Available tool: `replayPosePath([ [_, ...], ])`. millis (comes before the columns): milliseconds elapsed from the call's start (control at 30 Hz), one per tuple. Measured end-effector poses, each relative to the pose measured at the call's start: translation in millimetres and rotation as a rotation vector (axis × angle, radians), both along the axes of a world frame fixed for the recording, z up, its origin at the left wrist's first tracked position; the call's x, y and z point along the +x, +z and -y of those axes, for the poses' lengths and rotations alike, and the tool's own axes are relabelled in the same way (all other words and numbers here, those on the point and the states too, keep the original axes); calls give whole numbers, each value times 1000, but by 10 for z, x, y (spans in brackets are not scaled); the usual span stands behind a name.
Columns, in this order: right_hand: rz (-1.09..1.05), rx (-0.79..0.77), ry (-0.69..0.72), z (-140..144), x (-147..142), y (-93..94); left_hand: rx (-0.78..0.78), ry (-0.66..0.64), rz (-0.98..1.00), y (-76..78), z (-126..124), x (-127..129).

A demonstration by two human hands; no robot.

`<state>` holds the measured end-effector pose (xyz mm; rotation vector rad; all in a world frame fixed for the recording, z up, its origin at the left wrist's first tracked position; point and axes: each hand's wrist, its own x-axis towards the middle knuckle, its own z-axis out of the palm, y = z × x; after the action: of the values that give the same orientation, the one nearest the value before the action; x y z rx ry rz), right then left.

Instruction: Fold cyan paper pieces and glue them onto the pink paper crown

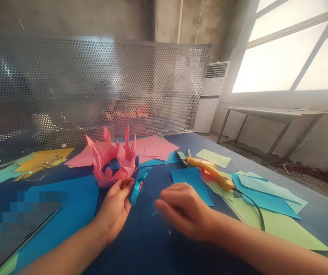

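While my left hand [115, 208] pinches a folded blue paper strip [137, 186] just beside the pink paper crown [112, 162], my right hand [182, 208] hovers loosely curled and blurred, holding nothing I can make out. I judge a careless sweep could crush the crown's points or snag the cord of the yellow glue gun [210, 171] lying near, dragging its tip across loose coloured sheets [267, 194]. Around them spreads a blue table [152, 248], backed by a perforated metal screen [66, 84] and a bright window [290, 57].
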<state>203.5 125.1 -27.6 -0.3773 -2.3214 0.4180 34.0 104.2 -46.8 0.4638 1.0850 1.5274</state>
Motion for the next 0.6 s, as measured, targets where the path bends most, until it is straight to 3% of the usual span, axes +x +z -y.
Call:
replayPosePath([
  [67,126,-237,-145,-35,-11,11,-2,5,0,0,2,0],
  [167,272,-380,-328,-72,-28,14,-5,10,-1,-8,0,-3],
  [333,183,-329,-484,-113,-22,-14,-19,31,9,-13,-13,-10],
  [467,-64,-297,-483,-168,26,-1,-26,30,22,2,-15,-3],
  [600,-130,-345,-495,-204,60,28,-22,45,28,2,-19,-2],
])
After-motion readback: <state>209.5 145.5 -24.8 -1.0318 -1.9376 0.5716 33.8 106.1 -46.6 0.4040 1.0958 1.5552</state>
